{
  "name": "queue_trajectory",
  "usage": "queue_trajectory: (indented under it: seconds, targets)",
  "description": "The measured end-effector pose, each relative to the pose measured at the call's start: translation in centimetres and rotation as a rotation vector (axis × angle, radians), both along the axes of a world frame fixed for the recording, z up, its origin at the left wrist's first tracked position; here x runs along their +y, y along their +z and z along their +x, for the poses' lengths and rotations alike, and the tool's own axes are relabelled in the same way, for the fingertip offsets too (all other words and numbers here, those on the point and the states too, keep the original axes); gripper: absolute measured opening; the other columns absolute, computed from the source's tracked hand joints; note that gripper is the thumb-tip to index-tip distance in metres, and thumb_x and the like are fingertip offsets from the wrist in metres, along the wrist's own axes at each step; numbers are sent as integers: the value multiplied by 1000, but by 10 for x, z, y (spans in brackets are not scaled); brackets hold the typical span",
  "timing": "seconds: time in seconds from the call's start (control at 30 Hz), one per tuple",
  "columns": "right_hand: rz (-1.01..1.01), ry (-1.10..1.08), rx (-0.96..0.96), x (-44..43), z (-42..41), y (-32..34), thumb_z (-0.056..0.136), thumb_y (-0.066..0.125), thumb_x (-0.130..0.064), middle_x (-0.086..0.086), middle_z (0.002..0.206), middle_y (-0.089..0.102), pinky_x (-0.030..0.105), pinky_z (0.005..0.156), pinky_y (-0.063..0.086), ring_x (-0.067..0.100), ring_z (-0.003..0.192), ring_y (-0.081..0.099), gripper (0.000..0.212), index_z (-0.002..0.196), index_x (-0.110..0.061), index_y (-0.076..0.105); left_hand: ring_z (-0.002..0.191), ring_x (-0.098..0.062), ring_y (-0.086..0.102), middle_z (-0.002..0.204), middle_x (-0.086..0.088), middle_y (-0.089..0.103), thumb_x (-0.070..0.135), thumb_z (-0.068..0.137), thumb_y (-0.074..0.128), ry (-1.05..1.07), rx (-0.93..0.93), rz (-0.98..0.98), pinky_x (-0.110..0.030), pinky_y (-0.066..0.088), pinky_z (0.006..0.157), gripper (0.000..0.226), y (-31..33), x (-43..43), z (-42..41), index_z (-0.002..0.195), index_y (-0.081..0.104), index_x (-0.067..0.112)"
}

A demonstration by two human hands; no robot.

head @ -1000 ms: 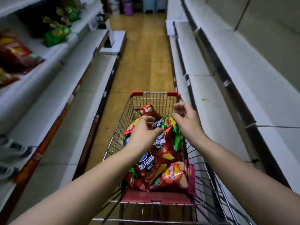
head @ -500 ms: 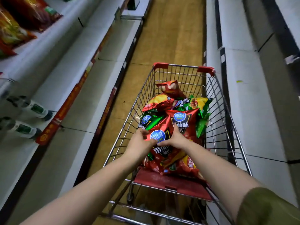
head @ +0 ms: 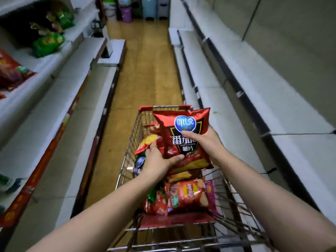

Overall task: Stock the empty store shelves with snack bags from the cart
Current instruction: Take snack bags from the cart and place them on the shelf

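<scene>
Holds a red snack bag [head: 183, 140] upright, printed face toward the camera, above the 12 o'clock end of the wire cart [head: 143, 108]. Clasps it from both sides. Pinches its 7 o'clock corner in the left grip [head: 158, 160], with the thumb across the front and the fingers behind. Takes its 3 o'clock edge in the right grip [head: 203, 140], with the thumb pressed on the front just below the blue logo and the fingers hidden behind. Wears a thin ring [head: 154, 147] on a left finger.

Carries more snack bags in the cart below:
- a red chip bag [head: 189, 195] at the 6 o'clock end
- a yellow-and-red bag [head: 149, 140] at 9 o'clock, just beside the left grip
- green and dark ones, partly buried

Stands in a narrow aisle on a yellowish floor [head: 145, 70]. Faces white left shelves [head: 45, 110] at 9 o'clock, with green bags [head: 48, 42] at 10 o'clock on an upper tier and blurred red packs [head: 12, 73], possibly chips, at the frame edge. Passes white right shelves [head: 227, 99] at 3 o'clock. Looks toward a purple bin [head: 126, 14] at 12 o'clock.
</scene>
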State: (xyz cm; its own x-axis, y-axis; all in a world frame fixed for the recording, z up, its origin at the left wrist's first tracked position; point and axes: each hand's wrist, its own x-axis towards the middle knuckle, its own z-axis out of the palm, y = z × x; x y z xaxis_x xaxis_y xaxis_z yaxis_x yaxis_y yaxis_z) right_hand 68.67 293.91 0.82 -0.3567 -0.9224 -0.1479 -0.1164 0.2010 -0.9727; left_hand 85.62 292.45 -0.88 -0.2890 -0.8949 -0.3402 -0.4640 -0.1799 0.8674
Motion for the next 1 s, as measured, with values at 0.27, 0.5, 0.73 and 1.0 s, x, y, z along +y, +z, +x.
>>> queue_trajectory:
  seconds: [0.27, 0.5, 0.73, 1.0]
  targets:
    - [-294, -332, -17, 107, -25, 146, 70, 76, -40, 10, 108, 70, 44, 90, 53, 26, 99, 68, 57, 116, -10, 60, 98, -8, 65, 113, 5, 65, 29, 73, 79, -306, 548, -74, -23, 52, 89, 66, 124, 45, -66, 129, 44, 24]
    - [-415, -558, 246, 244, -33, 239, 82, 66, -14, 0, 115, 65, 18, 75, 54, 1, 89, 66, 48, 125, -14, 46, 95, -22, 69, 108, -2, 71, 32, 63, 82, -586, 822, -3, -41, 55, 86, 68, 225, 130, -113, 124, 53, 23]
    - [-407, -942, 542, 397, -29, 303, 61, 70, -57, -9, 109, 69, 40, 92, 52, 9, 99, 66, 67, 118, -26, 53, 83, -18, 72, 97, -1, 74, 35, 59, 72, -959, 946, 55, -32, 57, 70, 57, 298, 257, -150, 112, 60, 18]
    - [-235, -1245, 615, 569, -20, 342, 74, 67, -56, -1, 93, 74, 41, 88, 54, 16, 86, 70, 42, 95, -19, 69, 80, -25, 72, 93, -9, 74, 45, 58, 82, -1329, 766, 79, -41, 57, 80, 63, 345, 410, -194, 107, 62, 9]
